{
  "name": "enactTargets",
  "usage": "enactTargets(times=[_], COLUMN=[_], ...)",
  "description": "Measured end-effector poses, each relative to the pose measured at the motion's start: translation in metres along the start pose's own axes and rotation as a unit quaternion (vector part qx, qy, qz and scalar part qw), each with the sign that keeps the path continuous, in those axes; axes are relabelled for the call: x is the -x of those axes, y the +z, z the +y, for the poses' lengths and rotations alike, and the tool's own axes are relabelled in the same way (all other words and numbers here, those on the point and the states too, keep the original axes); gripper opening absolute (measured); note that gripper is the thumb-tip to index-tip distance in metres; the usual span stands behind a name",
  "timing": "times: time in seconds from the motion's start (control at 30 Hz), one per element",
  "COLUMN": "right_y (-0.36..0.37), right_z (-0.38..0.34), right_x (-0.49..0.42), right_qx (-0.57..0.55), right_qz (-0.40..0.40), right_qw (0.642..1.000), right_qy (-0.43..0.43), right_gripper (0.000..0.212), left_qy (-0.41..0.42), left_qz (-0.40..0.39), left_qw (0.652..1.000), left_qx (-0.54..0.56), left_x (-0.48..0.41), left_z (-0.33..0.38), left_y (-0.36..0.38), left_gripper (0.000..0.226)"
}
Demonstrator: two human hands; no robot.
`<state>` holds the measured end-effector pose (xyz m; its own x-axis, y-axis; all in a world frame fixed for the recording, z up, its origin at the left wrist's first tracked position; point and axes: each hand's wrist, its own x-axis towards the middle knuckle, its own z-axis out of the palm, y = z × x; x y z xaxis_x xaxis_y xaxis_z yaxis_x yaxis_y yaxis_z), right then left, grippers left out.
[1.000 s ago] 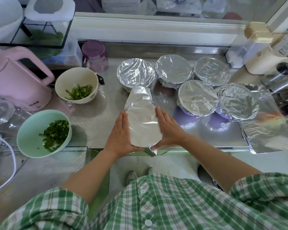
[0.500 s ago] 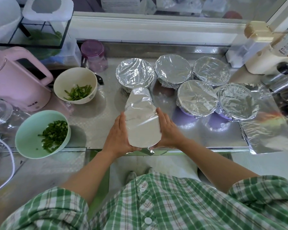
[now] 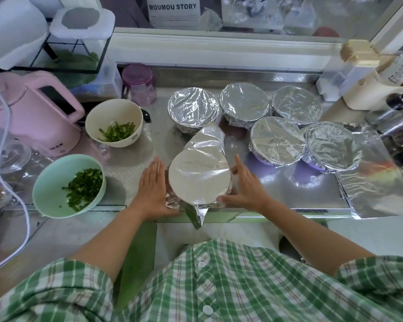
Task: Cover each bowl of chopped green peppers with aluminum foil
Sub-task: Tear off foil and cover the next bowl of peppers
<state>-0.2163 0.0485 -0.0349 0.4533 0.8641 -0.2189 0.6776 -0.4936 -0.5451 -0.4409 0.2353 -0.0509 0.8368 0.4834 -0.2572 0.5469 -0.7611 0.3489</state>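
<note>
Steel counter (image 3: pixel 126 168), a person in a green check shirt standing at its near edge. Both hands are out flat, fingers straight and together, palms turned inward, one on each side of a foil sheet (image 3: pixel 199 177) laid over a bowl; the bowl itself is hidden beneath it. Left hand (image 3: pixel 153 187) presses against the left flank, where the foil is crumpled down. Right hand (image 3: pixel 244 189) sits against the right flank, thumb stretched to the near rim and touching the foil there. Neither hand pinches anything. Judgement: the flat-palm hold is for smoothing the overhang down the wall so that it hugs the rim. The sheet's top lies taut and flat. A long tongue of it stands loose on the far side, reaching toward the nearest covered bowl (image 3: pixel 193 110), and a corner droops over the counter edge on the near side; both not yet tucked, I reckon. Four more covered bowls (image 3: pixel 277 140) cluster to the right, likely parked out of the way. A spare foil sheet (image 3: pixel 377 182) lies flat further right, probably kept within reach. Two open bowls of chopped green peppers (image 3: pixel 85 185) wait on the left, cream bowl (image 3: pixel 116 112) and mint bowl (image 3: pixel 54 182), both apart from the hands.
</note>
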Motion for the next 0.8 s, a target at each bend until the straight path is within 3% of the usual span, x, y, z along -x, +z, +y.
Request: enactTargets(times=[0.13, 0.23, 0.3, 0.47, 0.8], right_y=[-0.018, -0.025, -0.026, -0.021, -0.012], right_z=[0.004, -0.006, -0.013, -0.016, -0.020], right_x=[-0.009, -0.024, -0.033, -0.042, -0.054], right_qx=[0.009, 0.031, 0.065, 0.114, 0.122], right_qz=[0.065, 0.009, -0.063, -0.140, -0.151], right_qw=[0.996, 0.988, 0.978, 0.968, 0.970], right_qy=[-0.061, -0.153, -0.186, -0.172, -0.148], right_gripper=[0.130, 0.132, 0.137, 0.147, 0.149], left_qy=[0.047, 0.074, 0.056, -0.063, -0.079], left_qz=[0.068, 0.102, 0.085, 0.017, 0.047], left_qw=[0.997, 0.992, 0.995, 0.998, 0.993], left_qx=[0.009, 0.008, -0.002, 0.002, 0.075], left_x=[0.014, 0.011, 0.004, -0.006, -0.010], left_z=[0.004, 0.031, 0.049, 0.059, 0.056], left_y=[-0.003, -0.008, -0.005, 0.013, 0.021], left_gripper=[0.143, 0.139, 0.146, 0.162, 0.156])
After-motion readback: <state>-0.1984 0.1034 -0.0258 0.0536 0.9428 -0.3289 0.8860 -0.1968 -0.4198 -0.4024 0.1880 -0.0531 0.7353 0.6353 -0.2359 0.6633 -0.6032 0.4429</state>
